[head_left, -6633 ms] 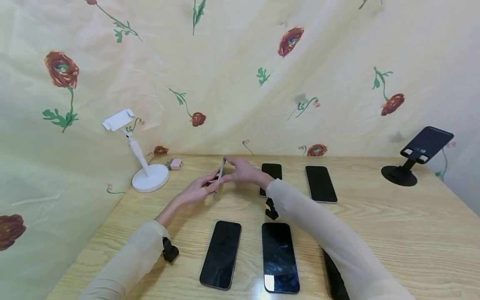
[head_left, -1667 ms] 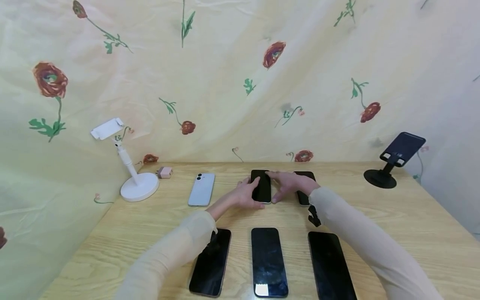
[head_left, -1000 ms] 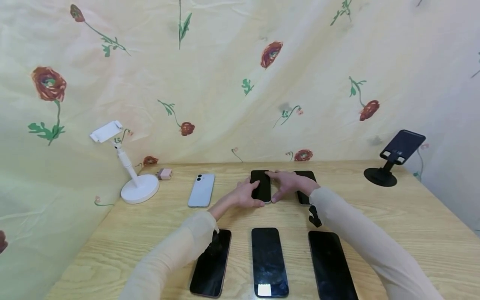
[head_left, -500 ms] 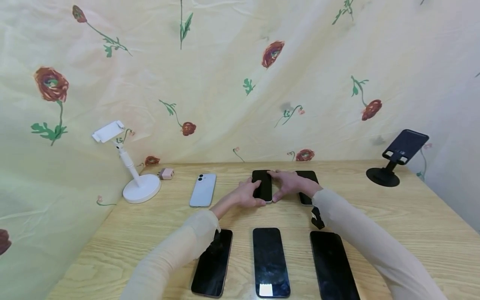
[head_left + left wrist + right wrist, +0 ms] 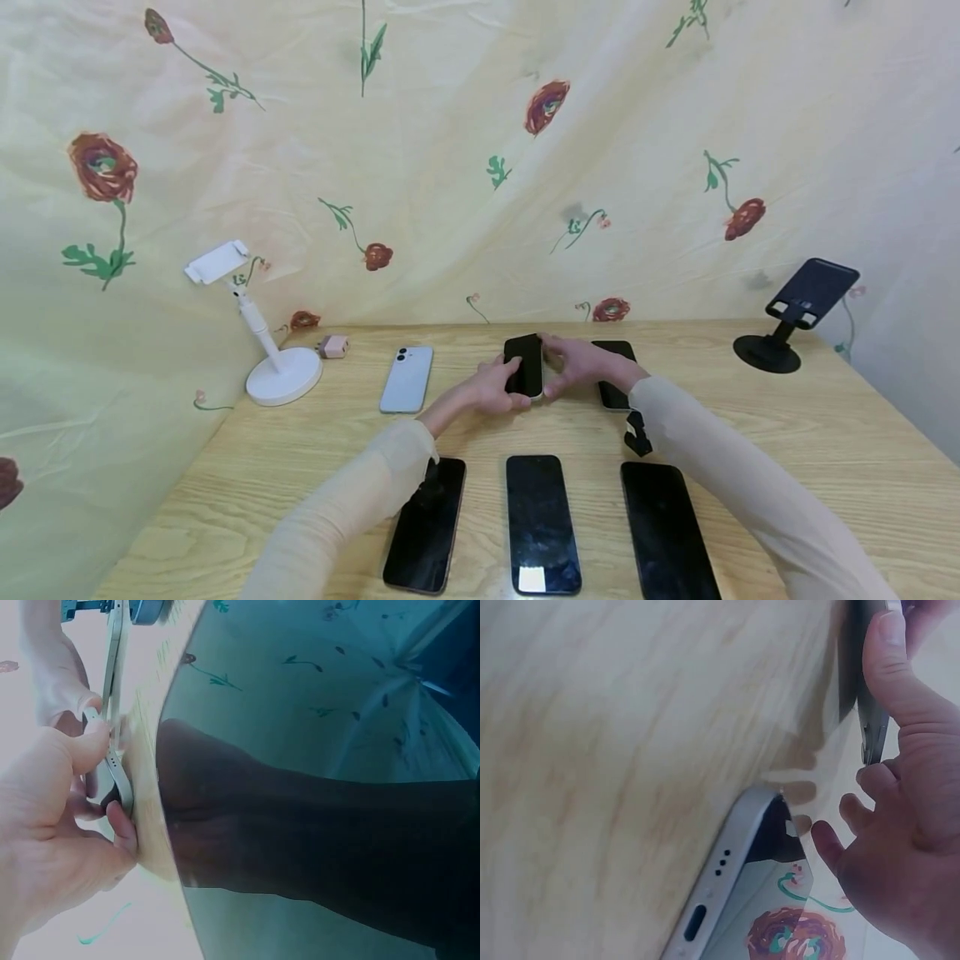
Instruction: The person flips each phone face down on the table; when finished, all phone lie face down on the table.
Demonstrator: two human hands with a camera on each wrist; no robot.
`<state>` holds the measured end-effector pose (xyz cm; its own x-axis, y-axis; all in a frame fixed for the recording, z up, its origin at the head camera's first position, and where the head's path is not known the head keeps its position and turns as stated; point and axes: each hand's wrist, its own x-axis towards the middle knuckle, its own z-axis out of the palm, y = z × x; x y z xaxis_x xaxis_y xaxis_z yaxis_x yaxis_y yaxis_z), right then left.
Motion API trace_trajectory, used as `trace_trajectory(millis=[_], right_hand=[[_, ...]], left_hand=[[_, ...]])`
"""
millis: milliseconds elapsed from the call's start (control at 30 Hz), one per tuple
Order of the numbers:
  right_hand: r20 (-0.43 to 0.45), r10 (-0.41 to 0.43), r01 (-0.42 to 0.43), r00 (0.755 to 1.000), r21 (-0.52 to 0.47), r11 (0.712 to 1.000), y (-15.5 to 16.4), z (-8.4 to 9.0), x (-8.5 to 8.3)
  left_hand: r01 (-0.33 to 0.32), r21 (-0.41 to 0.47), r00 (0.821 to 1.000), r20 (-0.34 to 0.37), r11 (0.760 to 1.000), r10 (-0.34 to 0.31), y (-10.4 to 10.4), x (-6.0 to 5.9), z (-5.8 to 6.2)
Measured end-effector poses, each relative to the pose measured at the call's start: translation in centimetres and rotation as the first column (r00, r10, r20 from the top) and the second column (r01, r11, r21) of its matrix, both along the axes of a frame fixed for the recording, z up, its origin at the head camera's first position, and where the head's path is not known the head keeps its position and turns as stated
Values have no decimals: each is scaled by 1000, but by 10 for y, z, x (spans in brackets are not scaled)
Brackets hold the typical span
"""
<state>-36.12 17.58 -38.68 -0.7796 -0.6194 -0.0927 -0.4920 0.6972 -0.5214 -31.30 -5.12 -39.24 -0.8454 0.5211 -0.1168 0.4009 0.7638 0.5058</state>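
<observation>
Both hands hold one black phone (image 5: 523, 367) at the back middle of the wooden table (image 5: 750, 433), its screen facing up. My left hand (image 5: 492, 390) grips its left edge and near end; in the left wrist view the thumb of that left hand (image 5: 52, 825) presses on the phone's silver edge (image 5: 114, 761). My right hand (image 5: 579, 367) pinches the right edge, and in the right wrist view the right hand (image 5: 904, 817) has its thumb along the phone's side (image 5: 871, 720). The phone looks tilted a little off the table.
A pale blue phone (image 5: 406, 379) lies face down to the left, and another black phone (image 5: 615, 387) (image 5: 727, 885) lies just right of the hands. Three black phones (image 5: 542, 523) line the near edge. A white stand (image 5: 281, 367), a pink charger (image 5: 333, 346) and a black stand (image 5: 795, 321) stand at the back.
The black phone between my hands has risen slightly from lying flat on the table. Earlier still, the pale blue phone was in my hands; it now lies face down.
</observation>
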Motion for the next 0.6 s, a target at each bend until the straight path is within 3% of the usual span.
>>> trace_trajectory(millis=[300, 600], right_hand=[[19, 33, -31, 999, -103, 994, -3, 5, 1], [23, 30, -26, 999, -174, 984, -10, 13, 5]], left_hand=[[7, 28, 1000, 22, 1000, -8, -6, -2, 0], [27, 195, 995, 92, 981, -45, -15, -2, 2]])
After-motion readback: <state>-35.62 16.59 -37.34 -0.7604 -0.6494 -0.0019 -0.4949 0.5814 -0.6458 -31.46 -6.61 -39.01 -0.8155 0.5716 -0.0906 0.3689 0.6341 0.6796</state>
